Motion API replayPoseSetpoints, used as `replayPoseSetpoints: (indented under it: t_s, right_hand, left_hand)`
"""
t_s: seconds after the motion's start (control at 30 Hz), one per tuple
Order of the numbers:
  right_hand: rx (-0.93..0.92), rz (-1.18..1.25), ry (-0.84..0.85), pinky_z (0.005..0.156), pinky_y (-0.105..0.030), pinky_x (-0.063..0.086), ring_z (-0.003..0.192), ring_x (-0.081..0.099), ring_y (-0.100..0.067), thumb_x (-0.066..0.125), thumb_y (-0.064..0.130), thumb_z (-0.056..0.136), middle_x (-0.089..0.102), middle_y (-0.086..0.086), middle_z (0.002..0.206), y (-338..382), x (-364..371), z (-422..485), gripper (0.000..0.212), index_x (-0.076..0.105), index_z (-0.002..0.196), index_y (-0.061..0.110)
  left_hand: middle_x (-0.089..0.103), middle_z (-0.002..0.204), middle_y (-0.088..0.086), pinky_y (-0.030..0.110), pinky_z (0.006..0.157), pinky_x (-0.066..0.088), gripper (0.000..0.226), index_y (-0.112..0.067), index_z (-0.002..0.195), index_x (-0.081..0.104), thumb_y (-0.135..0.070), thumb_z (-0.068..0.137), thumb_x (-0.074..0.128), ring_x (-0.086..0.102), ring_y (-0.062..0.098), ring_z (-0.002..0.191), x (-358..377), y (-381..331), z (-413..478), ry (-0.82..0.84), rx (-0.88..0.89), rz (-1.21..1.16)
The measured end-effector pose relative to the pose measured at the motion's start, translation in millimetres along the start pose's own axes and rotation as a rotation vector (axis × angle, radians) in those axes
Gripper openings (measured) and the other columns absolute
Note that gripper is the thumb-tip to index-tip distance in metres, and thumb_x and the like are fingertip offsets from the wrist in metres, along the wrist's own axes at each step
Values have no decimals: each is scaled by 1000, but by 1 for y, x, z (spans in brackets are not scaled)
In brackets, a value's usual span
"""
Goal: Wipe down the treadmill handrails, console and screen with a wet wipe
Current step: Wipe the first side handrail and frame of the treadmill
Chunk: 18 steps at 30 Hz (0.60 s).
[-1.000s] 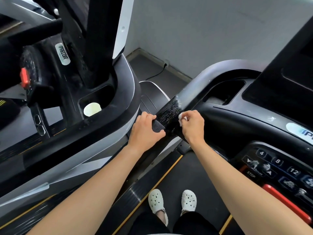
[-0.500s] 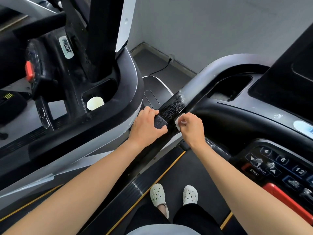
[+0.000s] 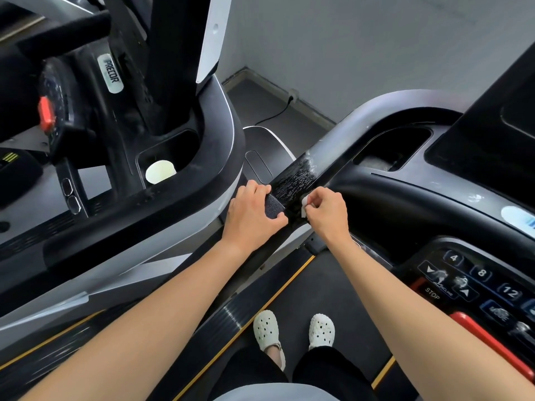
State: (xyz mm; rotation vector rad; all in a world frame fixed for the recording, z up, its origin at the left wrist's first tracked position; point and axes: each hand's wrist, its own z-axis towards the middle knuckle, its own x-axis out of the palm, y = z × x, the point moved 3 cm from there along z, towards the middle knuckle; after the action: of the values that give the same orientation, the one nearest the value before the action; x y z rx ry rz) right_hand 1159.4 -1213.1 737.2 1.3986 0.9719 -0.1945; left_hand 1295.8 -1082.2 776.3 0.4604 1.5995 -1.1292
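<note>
The handrail runs diagonally, its long axis going from the hands up and to the right. The left hand wraps it, fingers curled over the far edge and thumb on a textured pad. Just right of it, the right hand pinches a white wet wipe against the rail's near edge — most of the wipe is hidden in the fingers. The keypad, right of the right forearm, is cut off at the frame edge. Beyond the left hand, a narrow gap separates the rail from the neighbouring treadmill.
</note>
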Motion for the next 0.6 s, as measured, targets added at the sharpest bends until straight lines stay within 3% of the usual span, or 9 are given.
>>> replayPoseSetpoints:
  t_s: [0.2, 0.4, 0.6]
  right_hand:
    - [74, 9, 58, 62, -26, 46, 78, 65, -14, 66, 12, 81, 69, 7, 75, -6, -6, 9, 15, 64, 73, 25]
    - [75, -28, 58, 57, -22, 40, 74, 64, -10, 69, 13, 83, 67, 7, 75, -3, -1, 4, 15, 64, 76, 25]
    - [94, -112, 81, 91, -44, 53, 84, 65, -16, 71, 16, 78, 67, 12, 73, 0, 5, 0, 18, 61, 68, 27]
  left_hand:
    - [51, 121, -1, 42, 88, 57, 68, -18, 138, 55, -58, 84, 67, 51, 16, 109, 2, 1, 1, 8, 2, 7]
    - [51, 121, -2, 43, 89, 56, 68, -18, 137, 55, -58, 84, 67, 50, 16, 108, 4, 1, 1, -8, -3, 3]
    - [52, 119, -1, 42, 89, 54, 67, -18, 135, 56, -59, 83, 66, 50, 17, 106, 5, -1, 0, -30, -10, 34]
